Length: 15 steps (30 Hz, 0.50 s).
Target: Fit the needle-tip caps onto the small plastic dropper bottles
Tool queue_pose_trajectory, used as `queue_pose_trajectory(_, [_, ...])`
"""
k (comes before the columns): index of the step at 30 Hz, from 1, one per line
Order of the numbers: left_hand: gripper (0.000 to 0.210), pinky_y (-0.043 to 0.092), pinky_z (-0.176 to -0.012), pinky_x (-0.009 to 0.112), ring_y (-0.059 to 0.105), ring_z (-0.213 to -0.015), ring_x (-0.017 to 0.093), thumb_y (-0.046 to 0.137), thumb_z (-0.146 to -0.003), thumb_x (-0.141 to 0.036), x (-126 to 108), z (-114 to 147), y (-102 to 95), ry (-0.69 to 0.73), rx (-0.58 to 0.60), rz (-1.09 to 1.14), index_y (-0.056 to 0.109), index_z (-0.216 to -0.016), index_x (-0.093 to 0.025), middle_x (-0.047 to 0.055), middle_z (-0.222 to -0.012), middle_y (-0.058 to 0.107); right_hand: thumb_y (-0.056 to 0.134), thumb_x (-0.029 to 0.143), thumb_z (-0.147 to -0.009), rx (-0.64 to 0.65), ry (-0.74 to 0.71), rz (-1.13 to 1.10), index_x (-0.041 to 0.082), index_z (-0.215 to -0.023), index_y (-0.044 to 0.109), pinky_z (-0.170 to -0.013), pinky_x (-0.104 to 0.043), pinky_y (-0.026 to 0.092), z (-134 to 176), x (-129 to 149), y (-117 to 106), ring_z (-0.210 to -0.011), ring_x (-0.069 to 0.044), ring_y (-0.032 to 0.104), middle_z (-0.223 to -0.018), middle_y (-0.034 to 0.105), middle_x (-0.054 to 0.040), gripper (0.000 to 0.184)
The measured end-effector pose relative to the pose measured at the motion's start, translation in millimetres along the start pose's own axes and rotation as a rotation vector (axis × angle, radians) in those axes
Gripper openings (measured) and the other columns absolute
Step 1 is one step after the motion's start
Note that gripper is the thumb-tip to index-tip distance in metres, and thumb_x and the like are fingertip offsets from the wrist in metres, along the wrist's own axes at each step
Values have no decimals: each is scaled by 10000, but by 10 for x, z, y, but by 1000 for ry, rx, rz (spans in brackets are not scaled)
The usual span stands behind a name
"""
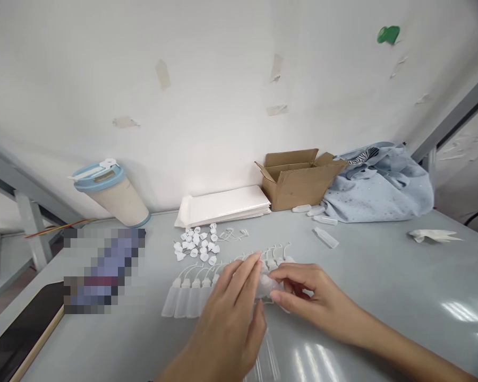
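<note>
Head view: the right hand (316, 300) pinches a translucent bottle (267, 285) — the left hand (231, 315) extends over the bottle row (182, 301); its grip cannot be determined

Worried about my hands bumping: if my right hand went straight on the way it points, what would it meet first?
Past the translucent bottle it seems to pinch, the right hand would probably meet the left hand first, though depth is hard to judge.

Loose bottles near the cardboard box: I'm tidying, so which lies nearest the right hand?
The frontmost bottle, lying apart; the other three lie farther back, closer to the cardboard box.
</note>
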<state>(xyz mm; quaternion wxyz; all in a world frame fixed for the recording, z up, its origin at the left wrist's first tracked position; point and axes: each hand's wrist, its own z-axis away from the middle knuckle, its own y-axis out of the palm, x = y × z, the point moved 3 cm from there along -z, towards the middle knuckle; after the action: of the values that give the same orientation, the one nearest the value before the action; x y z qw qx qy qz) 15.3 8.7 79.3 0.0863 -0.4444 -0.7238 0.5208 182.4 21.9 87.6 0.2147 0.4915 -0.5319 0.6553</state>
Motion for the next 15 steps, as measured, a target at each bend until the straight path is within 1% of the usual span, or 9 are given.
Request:
queue_pose_trajectory(4, [574, 461, -993, 399, 356, -1273, 259, 426, -860, -44, -40, 2, -10, 76, -41, 26, 271, -1413, -59, 181, -1407, 391, 569, 381, -872, -82, 31, -12, 167, -956, 669, -547, -229, 373, -21, -71, -26, -589, -113, 451, -697, 566, 4, 250])
queue_pose_trajectory(9, [541, 453, -1011, 393, 383, -1268, 246, 433, -849, -21, -50, 1, -54, 88, -99, 71, 329, -1379, -45, 189, -1376, 429, 574, 371, -873, -134, -10, -12, 168, -999, 666, -545, -227, 403, -8, -87, -33, -601, -118, 499, -712, 597, -6, 257])
queue_pose_trajectory(12, [519, 458, -1016, 378, 394, -1278, 234, 432, -848, -21, -66, 0, -76, 98, -126, 70, 358, -1362, -38, 189, -1351, 461, 552, 343, -890, -171, -33, 3, 171, -1135, 626, -546, -225, 425, 13, -96, -26, -599, -112, 514, -754, 610, -14, 309])
queue_pose_trajectory(15, [516, 449, -1035, 353, 387, -1297, 221, 444, -846, -28, -74, 5, -82, 111, -122, 59, 370, -1356, -23, 187, -1352, 469, 522, 313, -910, -156, -65, -9, 189, -1263, 558, -552, -223, 451, 27, -101, -8, -593, -103, 515, -792, 617, -18, 376])
